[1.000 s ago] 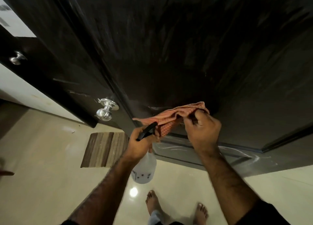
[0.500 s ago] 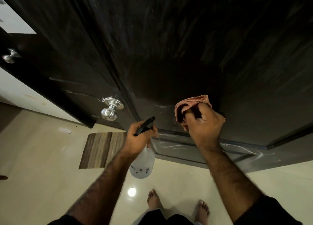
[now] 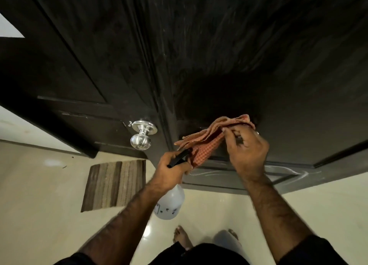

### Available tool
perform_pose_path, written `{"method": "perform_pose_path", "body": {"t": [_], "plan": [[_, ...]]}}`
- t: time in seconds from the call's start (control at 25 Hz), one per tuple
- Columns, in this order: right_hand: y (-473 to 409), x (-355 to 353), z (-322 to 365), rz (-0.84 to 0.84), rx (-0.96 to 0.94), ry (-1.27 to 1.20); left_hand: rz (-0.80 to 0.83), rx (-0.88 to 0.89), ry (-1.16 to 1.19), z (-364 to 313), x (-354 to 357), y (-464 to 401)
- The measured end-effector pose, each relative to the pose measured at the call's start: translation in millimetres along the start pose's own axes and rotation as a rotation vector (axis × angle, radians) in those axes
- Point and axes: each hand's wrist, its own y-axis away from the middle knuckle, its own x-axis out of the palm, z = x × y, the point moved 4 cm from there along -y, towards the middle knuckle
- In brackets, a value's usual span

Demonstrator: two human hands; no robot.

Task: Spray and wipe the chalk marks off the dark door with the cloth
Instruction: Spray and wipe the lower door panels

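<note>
Orange checked cloth, pinched in the right hand against the dark wooden door, dangles onto the left hand gripping the translucent plastic spray bottle, so it may snag the trigger and miss the white chalk marks below.

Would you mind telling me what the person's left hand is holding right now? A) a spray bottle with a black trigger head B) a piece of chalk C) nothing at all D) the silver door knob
A: the left hand grips the spray bottle by its black trigger head, the pale body hanging below, while the right hand holds the cloth near the door.
</note>
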Motion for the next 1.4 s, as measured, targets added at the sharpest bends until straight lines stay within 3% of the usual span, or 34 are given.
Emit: {"method": "perform_pose_path", "body": {"t": [0.04,0.16,0.2,0.28,0.4,0.48,0.52,0.6,0.64,0.68,0.72,0.76,0.84,0.92,1.0,1.12,1.24,1.4], "plan": [[6.0,9.5,-5.0,0.063,-0.024,0.021,-0.003,0.017,0.003,1.4,-2.2,0.5],[64.2,57.3,-52.4,0.5,0.045,0.298,-0.017,0.068,0.035,5.0,-11.0,2.8],[76.2,65.1,-59.3,0.536,0.015,0.343,-0.014,0.084,0.059,6.7,-14.8,3.6],[60.1,65.5,-44.5,0.411,0.027,0.322,0.007,0.135,0.069,2.0,-22.4,3.7],[8.5,33.1,3.4,-0.019,0.096,-0.045,-0.014,0.135,0.032,-0.9,-29.8,2.2],[0.0,30.1,12.1,-0.064,-0.031,-0.075,-0.018,0.158,0.028,-5.2,-30.2,2.0],[6.6,39.8,6.9,0.032,-0.129,0.002,-0.023,0.174,0.029,-7.0,-30.6,1.3],[50.5,73.9,-24.1,0.458,-0.193,0.345,-0.041,0.195,0.028,-10.1,-31.9,0.0],[66.8,82.4,-39.4,0.583,-0.058,0.403,-0.045,0.203,0.025,-10.7,-31.8,1.5],[75.2,85.1,-41.9,0.591,0.053,0.304,-0.049,0.213,0.022,-10.7,-31.5,3.9],[70.9,82.5,-32.8,0.531,0.15,0.135,-0.058,0.225,0.005,-10.9,-32.4,5.2],[58.7,78.9,-23.9,0.354,0.158,0.037,-0.06,0.24,-0.013,-12.1,-32.8,8.0],[24.8,64.0,8.1,0.131,0.066,-0.197,-0.075,0.233,-0.022,-9.8,-33.4,11.7],[-2.7,51.1,36.4,0.02,-0.015,-0.255,-0.157,0.177,-0.016,-5.0,-34.7,16.7],[2.6,66.8,26.1,0.122,-0.068,-0.226,-0.216,0.16,-0.01,2.3,-35.7,21.7],[62.1,93.6,-8.5,0.404,0.092,-0.088,-0.209,0.239,0.006,7.4,-40.5,31.1],[43.5,87.7,20.1,0.25,0.173,-0.154,-0.199,0.266,0.049,-0.8,-44.5,43.4],[-27.4,62.0,85.2,0.001,-0.073,-0.351,-0.246,0.22,0.025,3.0,-50.8,43.5]]}}
